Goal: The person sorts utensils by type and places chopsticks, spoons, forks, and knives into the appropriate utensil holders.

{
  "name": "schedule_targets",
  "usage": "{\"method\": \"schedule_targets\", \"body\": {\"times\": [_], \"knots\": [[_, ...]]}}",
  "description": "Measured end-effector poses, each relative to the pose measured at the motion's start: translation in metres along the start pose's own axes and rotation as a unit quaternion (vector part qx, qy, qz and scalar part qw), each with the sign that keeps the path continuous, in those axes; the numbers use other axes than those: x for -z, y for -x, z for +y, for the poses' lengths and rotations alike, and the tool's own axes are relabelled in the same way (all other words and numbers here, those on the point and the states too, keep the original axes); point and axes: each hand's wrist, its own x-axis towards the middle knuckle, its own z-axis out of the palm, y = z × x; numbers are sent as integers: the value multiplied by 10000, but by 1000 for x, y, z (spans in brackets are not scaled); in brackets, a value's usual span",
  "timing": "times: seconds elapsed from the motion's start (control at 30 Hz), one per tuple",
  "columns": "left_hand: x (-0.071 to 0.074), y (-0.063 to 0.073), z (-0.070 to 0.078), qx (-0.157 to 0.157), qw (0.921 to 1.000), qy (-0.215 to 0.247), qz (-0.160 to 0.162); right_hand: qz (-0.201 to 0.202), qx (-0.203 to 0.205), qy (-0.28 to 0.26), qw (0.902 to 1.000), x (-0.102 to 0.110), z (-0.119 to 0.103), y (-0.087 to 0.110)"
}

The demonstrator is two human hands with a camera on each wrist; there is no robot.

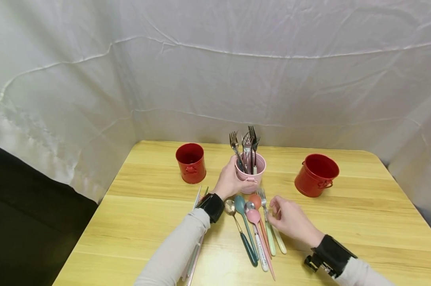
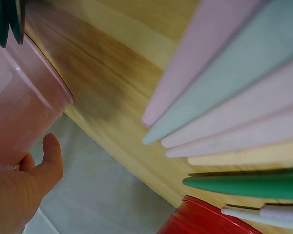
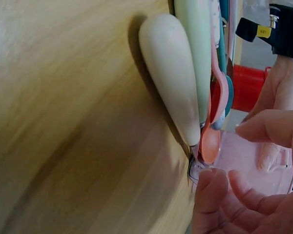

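My left hand (image 1: 231,180) grips the side of a small pink bucket (image 1: 250,186), which holds several forks (image 1: 249,145) with tines up. In the left wrist view its thumb lies against the pink wall. My right hand (image 1: 290,220) hovers just right of the loose cutlery, its fingers bent with nothing between them. Closest to it are a fork with a pale green handle (image 1: 270,240) and a cream handle (image 1: 279,241). Beside these lie a pink spoon (image 1: 253,216), an orange spoon (image 1: 255,200), a teal spoon (image 1: 239,203) and a gold spoon with a dark green handle (image 1: 249,249).
One red bucket (image 1: 191,165) stands at the back left, another red bucket (image 1: 313,178) at the right. Several pastel chopsticks (image 2: 224,83) lie on the wooden table (image 1: 129,230), partly under my left forearm. A pale cloth (image 1: 215,87) hangs behind the table.
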Motion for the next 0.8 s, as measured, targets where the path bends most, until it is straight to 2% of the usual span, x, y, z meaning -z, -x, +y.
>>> {"method": "schedule_targets", "body": {"times": [0.3, 0.8], "knots": [[0, -1, -1, 42, 10000, -10, 2, -611, -499, 190, 9967, -6, -8, 0], [1, 0, 1, -24, 10000, -42, 3, -764, -804, 306, 9934, -10, -11, -1]]}}
